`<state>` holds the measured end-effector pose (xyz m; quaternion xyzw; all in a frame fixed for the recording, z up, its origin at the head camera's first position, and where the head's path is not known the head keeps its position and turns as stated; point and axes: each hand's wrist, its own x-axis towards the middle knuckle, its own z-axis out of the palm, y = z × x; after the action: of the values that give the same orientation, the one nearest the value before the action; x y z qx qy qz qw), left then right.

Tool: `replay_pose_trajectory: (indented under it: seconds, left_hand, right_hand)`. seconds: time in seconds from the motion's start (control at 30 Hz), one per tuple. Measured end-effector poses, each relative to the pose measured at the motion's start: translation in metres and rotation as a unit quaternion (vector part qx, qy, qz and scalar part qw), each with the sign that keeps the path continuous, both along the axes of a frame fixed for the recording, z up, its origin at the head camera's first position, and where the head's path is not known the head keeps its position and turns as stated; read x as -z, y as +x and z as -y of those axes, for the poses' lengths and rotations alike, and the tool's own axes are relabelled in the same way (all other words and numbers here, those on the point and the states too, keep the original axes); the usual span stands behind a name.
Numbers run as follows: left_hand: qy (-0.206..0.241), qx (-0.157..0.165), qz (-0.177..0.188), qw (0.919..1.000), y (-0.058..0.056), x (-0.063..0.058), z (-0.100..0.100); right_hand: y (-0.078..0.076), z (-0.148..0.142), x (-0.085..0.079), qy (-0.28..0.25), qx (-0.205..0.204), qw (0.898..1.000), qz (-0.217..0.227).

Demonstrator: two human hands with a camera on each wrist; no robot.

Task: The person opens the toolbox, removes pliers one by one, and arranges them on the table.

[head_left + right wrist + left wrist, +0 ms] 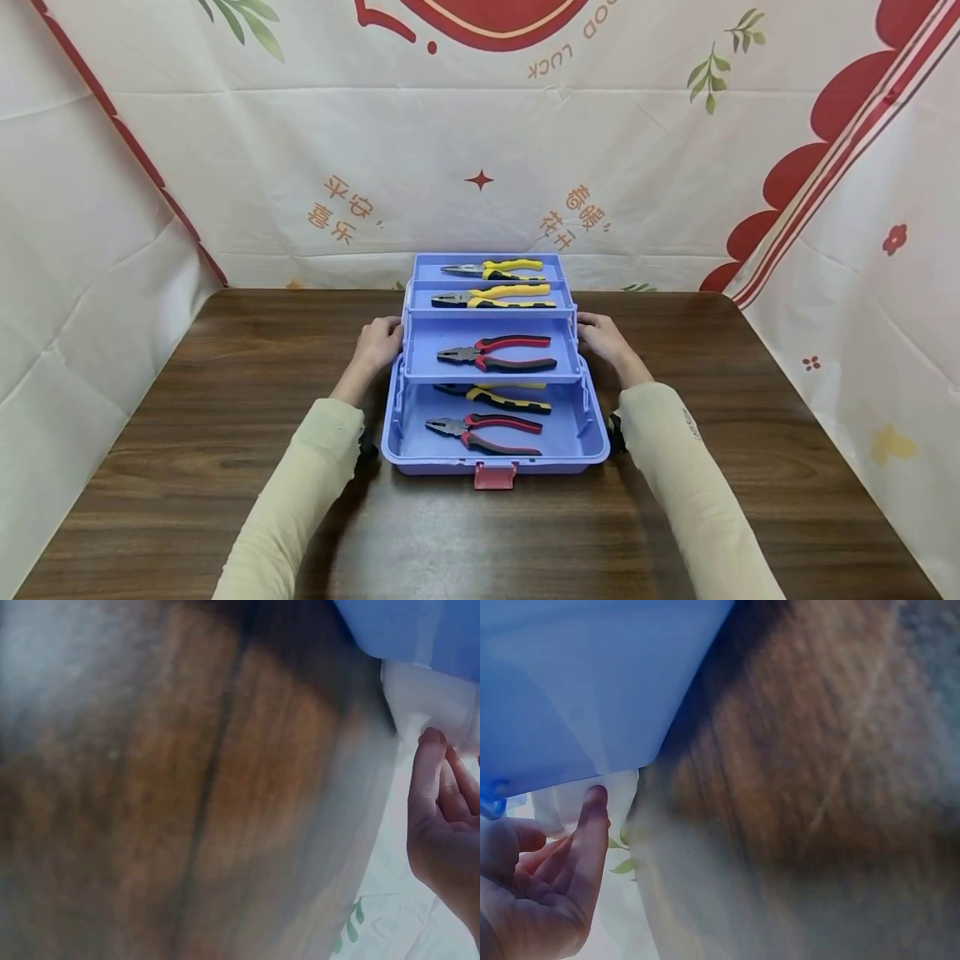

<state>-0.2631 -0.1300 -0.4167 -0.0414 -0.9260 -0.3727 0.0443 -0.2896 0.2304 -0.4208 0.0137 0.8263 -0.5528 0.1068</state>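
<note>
A blue toolbox (498, 467) stands open with its stepped trays spread above the base. Its whitish lid (559, 802) hangs behind it, mostly hidden from the head view. My left hand (378, 340) is at the box's rear left side, its fingers holding the lid's edge. On the opposite side, my right hand (602, 335) holds the other end of the lid (427, 697), fingertips on it and thumb out of sight. Yellow-and-black needle-nose pliers (517, 265) lie in the top tray, yellow-and-black pliers (510, 292) in the second, red-and-black pliers (517, 341) in the lowest.
In the base lie more yellow-and-black pliers (517, 404), partly under the lowest tray, and red-and-black pliers (502, 421). A red latch (494, 477) hangs at the front. The brown wooden table (187, 467) meets a printed white cloth (450, 150) behind the box.
</note>
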Motion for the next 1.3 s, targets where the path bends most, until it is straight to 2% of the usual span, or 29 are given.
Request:
replay_pose_trajectory:
  seconds: [0.1,0.23,0.37,0.53,0.67,0.77,0.9,1.0,1.2,1.3]
  left_hand:
    - [0.013,0.007,0.008,0.9999,0.002,0.001,0.003]
    - [0.034,0.015,0.017,0.9992,0.010,-0.002,0.012]
    - [0.061,0.030,-0.007,0.9976,0.023,-0.012,0.024]
    - [0.092,0.055,-0.031,0.9938,0.045,-0.027,0.032]
    - [0.070,0.070,-0.039,0.9943,0.061,-0.033,0.031]
    - [0.042,0.080,-0.030,0.9955,0.071,-0.035,0.027]
    - [0.009,0.090,-0.009,0.9959,0.078,-0.034,0.022]
    - [0.002,0.093,0.005,0.9956,0.082,-0.031,0.018]
    - [-0.001,0.105,0.009,0.9945,0.090,-0.027,0.015]
    - [-0.007,0.113,0.004,0.9935,0.092,-0.025,0.014]
  right_hand:
    - [-0.001,-0.002,0.003,-0.006,0.003,1.000,0.010]
    - [-0.002,-0.007,0.005,-0.009,-0.014,1.000,0.010]
    - [-0.003,-0.018,0.001,-0.016,-0.022,1.000,0.000]
    - [-0.003,-0.035,-0.026,-0.041,-0.036,0.998,-0.015]
    - [-0.007,-0.044,-0.056,-0.058,-0.040,0.997,-0.028]
    - [-0.014,-0.043,-0.077,-0.057,-0.034,0.997,-0.037]
    - [-0.023,-0.034,-0.101,-0.035,-0.042,0.997,-0.059]
    - [-0.032,-0.023,-0.114,-0.013,-0.058,0.996,-0.071]
    - [-0.046,0.004,-0.129,0.049,-0.094,0.992,-0.070]
    - [-0.050,0.016,-0.133,0.050,-0.115,0.990,-0.063]
